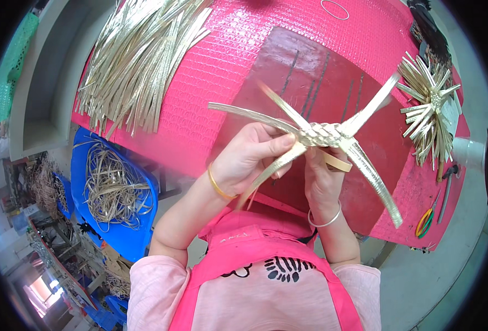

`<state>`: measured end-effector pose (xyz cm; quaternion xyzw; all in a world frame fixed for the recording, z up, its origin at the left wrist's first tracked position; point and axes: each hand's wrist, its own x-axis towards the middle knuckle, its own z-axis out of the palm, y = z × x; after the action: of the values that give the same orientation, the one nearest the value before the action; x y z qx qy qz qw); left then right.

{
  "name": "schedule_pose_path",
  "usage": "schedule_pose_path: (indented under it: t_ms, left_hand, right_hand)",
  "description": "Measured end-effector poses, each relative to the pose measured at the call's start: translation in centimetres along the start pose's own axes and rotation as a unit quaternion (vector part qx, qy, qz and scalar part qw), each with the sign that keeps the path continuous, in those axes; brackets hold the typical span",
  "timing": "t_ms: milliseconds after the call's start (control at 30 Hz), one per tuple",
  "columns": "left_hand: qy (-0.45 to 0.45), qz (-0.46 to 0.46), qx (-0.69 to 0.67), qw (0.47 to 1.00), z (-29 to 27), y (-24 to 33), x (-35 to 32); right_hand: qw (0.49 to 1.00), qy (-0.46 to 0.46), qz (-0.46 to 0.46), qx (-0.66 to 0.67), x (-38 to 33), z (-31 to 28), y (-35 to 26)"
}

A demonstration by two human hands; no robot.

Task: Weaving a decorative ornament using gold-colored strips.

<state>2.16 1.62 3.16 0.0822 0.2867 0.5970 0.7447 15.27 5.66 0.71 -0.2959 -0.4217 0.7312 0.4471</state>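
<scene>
A braided piece of gold strips point(322, 134) is held up over the dark red board. Its middle is a tight plait, and bundles of loose strip ends spread from both sides like an X. My left hand point(261, 144) pinches the left end of the plait between thumb and fingers, with strip ends passing above and below it. Under the plait's right part, my right hand point(322, 174) grips from below; its fingertips are partly hidden behind the plait. A tan band point(337, 162) sits against the right hand's fingers.
The dark red board point(376, 193) lies on a pink-covered table point(211, 71). Long gold strips point(139, 60) are heaped far left, finished-looking braided pieces point(434, 99) far right. Scissors point(425, 220) and a hammer-like tool point(447, 190) lie at the right edge. A blue bin point(144, 234) holds tangled strips.
</scene>
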Motion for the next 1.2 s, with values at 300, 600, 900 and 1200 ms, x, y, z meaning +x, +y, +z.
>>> schedule_pose_path:
  t_ms: [300,600,900,1200]
  left_hand:
    - [0.200,0.322,0.435,0.817,1.9,-1.5,-0.2]
    - [0.191,0.252,0.177,0.932,1.2,-1.6,-0.2]
    - [0.161,0.174,0.038,0.971,1.5,0.0,0.9]
    - [0.083,0.403,0.790,0.455,0.7,4.7,3.0]
  right_hand:
    - [0.995,0.006,0.001,-0.095,1.7,1.5,-0.7]
    - [0.912,-0.018,-0.183,-0.367,1.8,1.4,-0.5]
    - [0.980,0.105,-0.060,0.159,3.3,-2.6,-2.2]
    - [0.978,-0.018,-0.090,-0.185,1.3,-2.0,-4.5]
